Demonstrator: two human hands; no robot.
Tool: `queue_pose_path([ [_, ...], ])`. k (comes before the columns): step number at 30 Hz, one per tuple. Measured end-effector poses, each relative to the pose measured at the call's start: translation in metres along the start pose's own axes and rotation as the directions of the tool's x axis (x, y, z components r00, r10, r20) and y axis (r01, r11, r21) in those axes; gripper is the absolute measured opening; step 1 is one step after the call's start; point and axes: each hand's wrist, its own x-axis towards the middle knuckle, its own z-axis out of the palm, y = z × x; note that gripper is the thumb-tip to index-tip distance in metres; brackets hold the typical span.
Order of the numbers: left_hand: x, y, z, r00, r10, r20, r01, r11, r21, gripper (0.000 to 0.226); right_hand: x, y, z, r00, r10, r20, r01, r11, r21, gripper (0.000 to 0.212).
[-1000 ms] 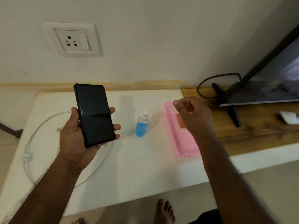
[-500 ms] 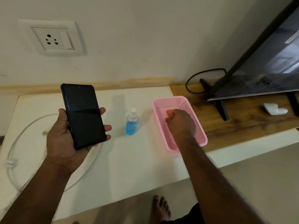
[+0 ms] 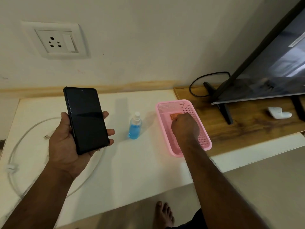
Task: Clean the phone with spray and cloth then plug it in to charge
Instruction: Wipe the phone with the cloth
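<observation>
White counter [image 3: 132, 162] below wall socket [image 3: 56, 41]; left hand [image 3: 66, 146] grips phone [image 3: 86, 119]; right hand [image 3: 184, 127] in pink basket [image 3: 204, 144] (grip pinching orange cloth [image 3: 173, 116]).

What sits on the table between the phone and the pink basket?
A spray bottle of blue liquid stands upright between the phone and pink basket, seen from the head camera.

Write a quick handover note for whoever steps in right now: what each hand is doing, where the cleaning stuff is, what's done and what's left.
Left hand holds the phone screen-up, screen dark.
Right hand is down in the pink basket, fingers curled at the orange cloth; a firm grip cannot be confirmed.
Spray bottle stands untouched on the white table, between phone and basket.
White charging cable lies looped on the table at left; wall socket has nothing plugged in.
Done: phone picked up.
Left: lift the cloth, spray, wipe, plug in.
</observation>
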Motion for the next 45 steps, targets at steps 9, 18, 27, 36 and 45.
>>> queue_pose_path([
  [9, 0.001, 0.002, 0.000, 1.000, 0.011, 0.011, -0.010, 0.999, -0.031, 0.066, 0.008, -0.016, -0.056, 0.999, 0.053, -0.011, -0.036, 0.788, 0.615, 0.028],
  [18, 0.000, 0.008, -0.001, 0.997, 0.044, 0.059, -0.041, 0.998, -0.053, 0.065, -0.028, -0.054, -0.080, 0.732, -0.372, 0.571, -0.670, -0.238, 0.703, 0.039],
  [27, -0.006, 0.013, 0.004, 0.994, 0.032, 0.103, -0.024, 0.996, -0.082, 0.064, -0.050, -0.094, -0.076, 0.754, -0.416, 0.508, -0.630, -0.240, 0.738, 0.040],
  [36, -0.010, 0.020, 0.003, 0.990, 0.022, 0.137, -0.005, 0.992, -0.126, 0.066, -0.042, -0.103, -0.097, 0.947, -0.264, 0.185, -0.210, -0.071, 0.975, 0.018],
  [45, -0.022, 0.026, 0.021, 0.965, -0.009, 0.262, 0.064, 0.977, -0.206, 0.073, -0.079, -0.132, -0.112, 0.978, -0.188, -0.090, 0.144, 0.296, 0.944, 0.004],
])
